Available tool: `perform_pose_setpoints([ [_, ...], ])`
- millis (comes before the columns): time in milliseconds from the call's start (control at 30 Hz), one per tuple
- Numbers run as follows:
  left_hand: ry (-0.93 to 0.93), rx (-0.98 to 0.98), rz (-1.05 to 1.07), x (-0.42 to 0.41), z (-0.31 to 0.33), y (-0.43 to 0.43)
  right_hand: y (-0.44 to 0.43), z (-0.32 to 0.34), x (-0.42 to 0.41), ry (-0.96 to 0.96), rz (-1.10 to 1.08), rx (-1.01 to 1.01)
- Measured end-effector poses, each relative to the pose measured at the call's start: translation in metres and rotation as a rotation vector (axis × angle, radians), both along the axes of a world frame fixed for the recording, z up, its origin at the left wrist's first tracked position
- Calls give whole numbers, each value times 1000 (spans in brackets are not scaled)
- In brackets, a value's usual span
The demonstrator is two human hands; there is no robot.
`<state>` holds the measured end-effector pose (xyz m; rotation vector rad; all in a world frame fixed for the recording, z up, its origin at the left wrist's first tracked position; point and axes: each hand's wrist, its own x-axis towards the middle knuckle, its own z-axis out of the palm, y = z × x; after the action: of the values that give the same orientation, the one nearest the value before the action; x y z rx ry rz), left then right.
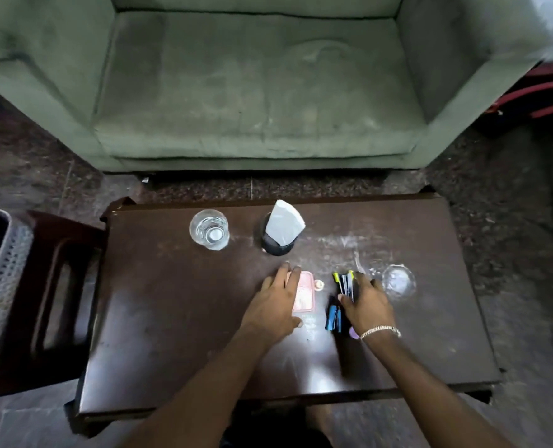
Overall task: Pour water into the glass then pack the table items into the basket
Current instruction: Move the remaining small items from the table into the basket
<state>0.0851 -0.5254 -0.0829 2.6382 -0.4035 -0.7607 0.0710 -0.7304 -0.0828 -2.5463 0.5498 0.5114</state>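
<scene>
A clear glass (209,229) holding some water stands at the far left of the dark wooden table (178,334). My left hand (276,297) lies flat over the left edge of a pink case (304,292), fingers spread. My right hand (367,303) curls around a bundle of pens and markers (346,282) with yellow and dark caps. A blue stapler-like object (333,318) lies just left of that hand's thumb. A grey perforated basket (0,286) sits at the left edge of view, beside the table.
A black holder with white napkins (281,229) stands near the table's far edge. A clear glass dish (398,281) sits right of my right hand. A small pale round item (318,285) lies by the pink case. A dark stool (55,286) stands beside the basket; a green sofa (252,92) lies beyond.
</scene>
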Motion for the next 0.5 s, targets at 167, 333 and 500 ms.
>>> perform_pose_setpoints([
  [167,50,97,-52,9,-26,-24,-10,-29,21,106,119,-31],
  [333,34,98,-51,12,-37,-33,-14,-39,32,92,182,-19],
  [500,76,25,-50,10,-42,-20,-20,-41,29,58,87,15],
])
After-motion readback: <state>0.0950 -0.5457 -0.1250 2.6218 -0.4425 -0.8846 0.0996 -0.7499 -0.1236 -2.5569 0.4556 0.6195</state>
